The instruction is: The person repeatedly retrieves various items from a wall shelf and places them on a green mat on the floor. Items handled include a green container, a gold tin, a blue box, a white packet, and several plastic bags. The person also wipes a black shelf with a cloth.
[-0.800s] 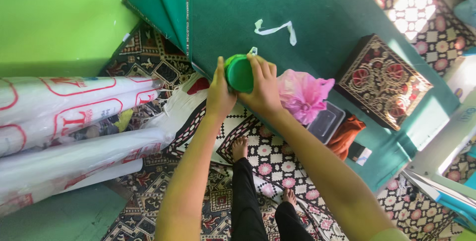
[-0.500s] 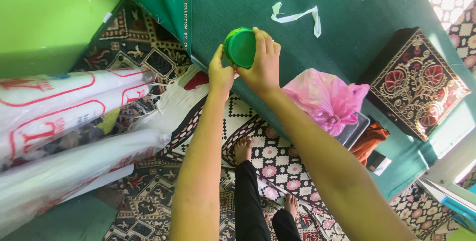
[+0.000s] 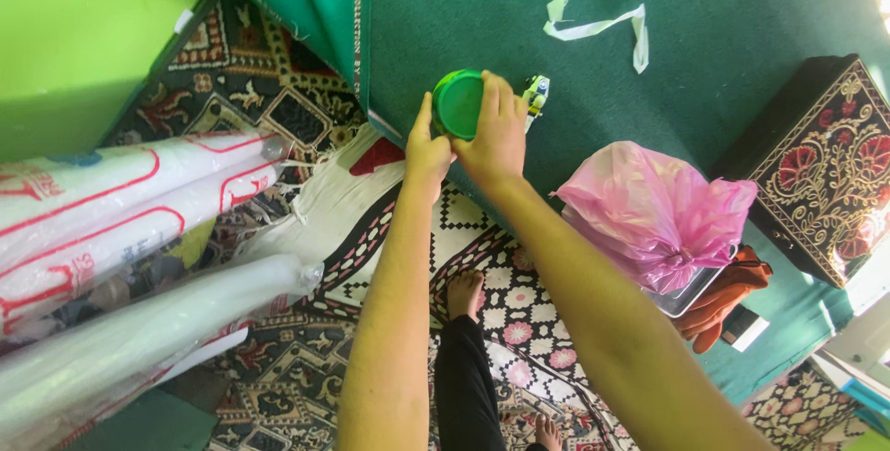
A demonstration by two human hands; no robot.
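A: What differs from the earlier frames?

B: The view has shifted. The pink plastic bag (image 3: 656, 213) now lies lower right, farther from the hands, and a small green-and-white object (image 3: 535, 93) shows just past the right hand (image 3: 496, 140), where nothing showed half a second ago.

A: And the grip?

B: Both hands stay closed round the green round container (image 3: 458, 103), over the edge of the dark green cloth (image 3: 723, 34). The left hand (image 3: 426, 150) presses its side with thumb raised; the right hand's fingers wrap over its top.

A: What is hard to make out?

B: The container's body is hidden behind the fingers. The patterned box (image 3: 825, 164) is cut off at the right edge, and the clear tub under the bag is mostly covered.
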